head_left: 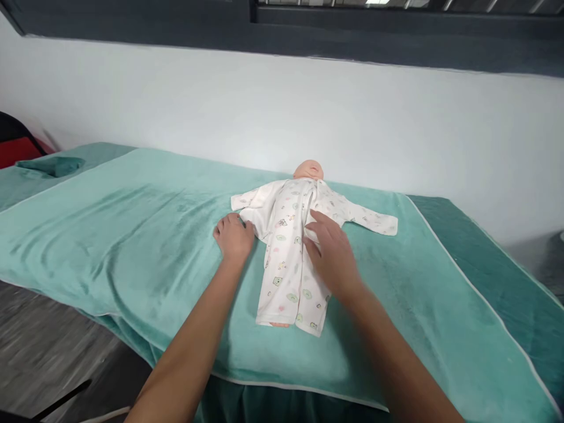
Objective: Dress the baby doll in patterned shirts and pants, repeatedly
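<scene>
A baby doll (309, 169) lies on its back in a white baby romper (282, 252) with a small green and pink print. Its sleeves stretch out to both sides, and a bit of the doll's foot shows under the left leg hem. My left hand (234, 236) is closed at the romper's left edge, below the sleeve, with cloth at its fingertips. Over the front of the romper, right of the middle, rests my right hand (332, 252), its thumb and fingers apart. Whether its fingertips press on the cloth cannot be told.
Under the doll spreads a light green blanket (145, 235) with white piping, on a darker green cover (480, 264). A white wall (198, 106) rises behind, below a dark window frame (282, 35). Folded green cloth (53, 166) and a red-black item (20, 147) are far left.
</scene>
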